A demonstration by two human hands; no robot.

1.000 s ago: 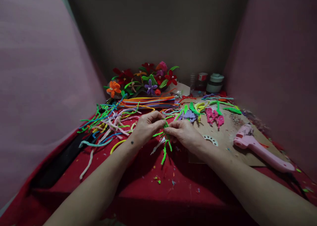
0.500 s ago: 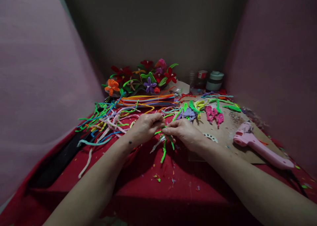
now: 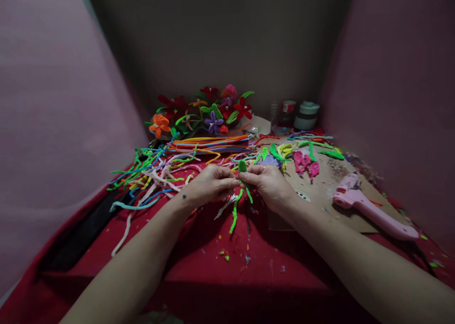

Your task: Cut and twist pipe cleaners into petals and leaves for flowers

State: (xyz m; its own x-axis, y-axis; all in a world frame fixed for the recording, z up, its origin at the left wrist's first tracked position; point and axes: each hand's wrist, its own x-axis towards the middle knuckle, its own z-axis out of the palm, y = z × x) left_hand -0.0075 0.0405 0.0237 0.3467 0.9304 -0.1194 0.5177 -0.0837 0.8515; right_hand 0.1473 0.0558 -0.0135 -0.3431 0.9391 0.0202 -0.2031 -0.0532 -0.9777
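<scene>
A green pipe-cleaner leaf (image 3: 242, 166) stands upright between my hands, its rounded top showing above the fingertips. Two loose green ends hang below it, the longer one bent toward me. My left hand (image 3: 213, 183) pinches its lower part from the left, fingers closed. From the other side, my right hand (image 3: 266, 184) grips it between thumb and forefinger. Just under the fingers, a few white strands (image 3: 226, 205) lie on the red cloth (image 3: 209, 267).
Loose pipe cleaners (image 3: 156, 177) heap at the left, with a straight bundle (image 3: 213, 144) behind. Finished flowers (image 3: 213, 120) stand at the back. On the cardboard (image 3: 320, 210) at right are pink petals (image 3: 305, 164), green leaves and a pink tool (image 3: 373, 210). A lidded jar (image 3: 306, 115) stands behind.
The green leaf has come up into view between my fingertips, its rounded end now pointing upward. My left fingers have straightened toward the right hand.
</scene>
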